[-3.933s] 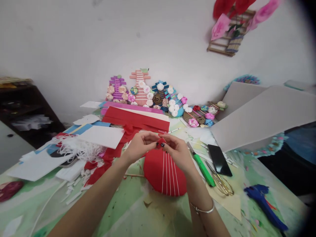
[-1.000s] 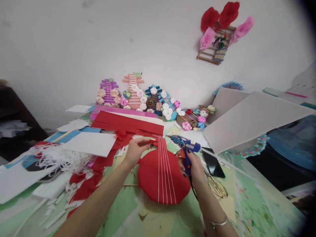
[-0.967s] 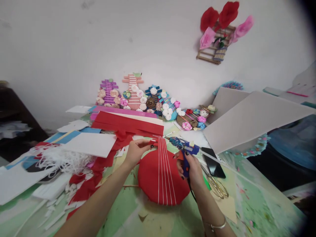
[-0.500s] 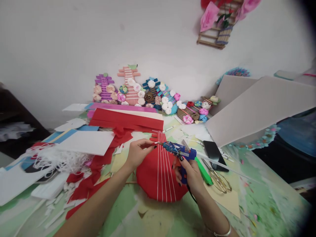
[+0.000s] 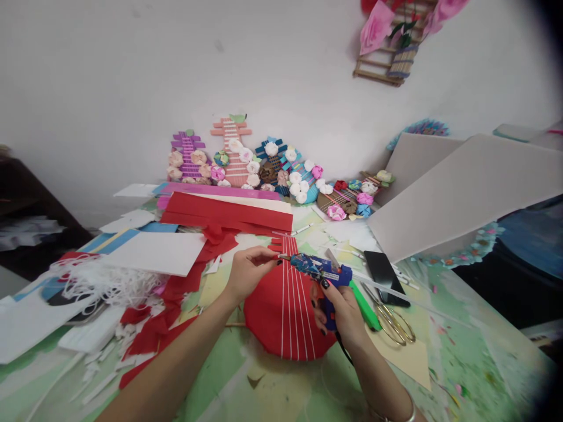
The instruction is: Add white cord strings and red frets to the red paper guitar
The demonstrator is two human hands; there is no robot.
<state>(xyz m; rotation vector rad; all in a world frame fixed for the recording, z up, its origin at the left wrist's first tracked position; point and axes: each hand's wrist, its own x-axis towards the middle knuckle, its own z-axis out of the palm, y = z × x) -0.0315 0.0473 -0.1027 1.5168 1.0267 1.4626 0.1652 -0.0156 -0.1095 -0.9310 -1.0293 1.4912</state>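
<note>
A round red craft piece [image 5: 281,313] with several white strings running up it lies on the green table [image 5: 229,381]. My left hand [image 5: 247,274] pinches a small red strip at the piece's top edge, beside the strings. My right hand [image 5: 338,309] grips the handle of a blue glue gun [image 5: 320,271]. The gun's nozzle points left at the spot my left fingers hold.
A green utility knife [image 5: 363,303], gold scissors [image 5: 396,327] and a black phone [image 5: 386,273] lie right of my hands. Red paper sheets [image 5: 226,215], white sheets [image 5: 156,253] and scraps cover the left. Flower-decorated crafts [image 5: 264,170] line the wall. Grey boards [image 5: 466,193] lean at right.
Earlier both hands worked the red strip at the piece's top. My right hand has since picked up the glue gun and brought its nozzle leftward to the strip.
</note>
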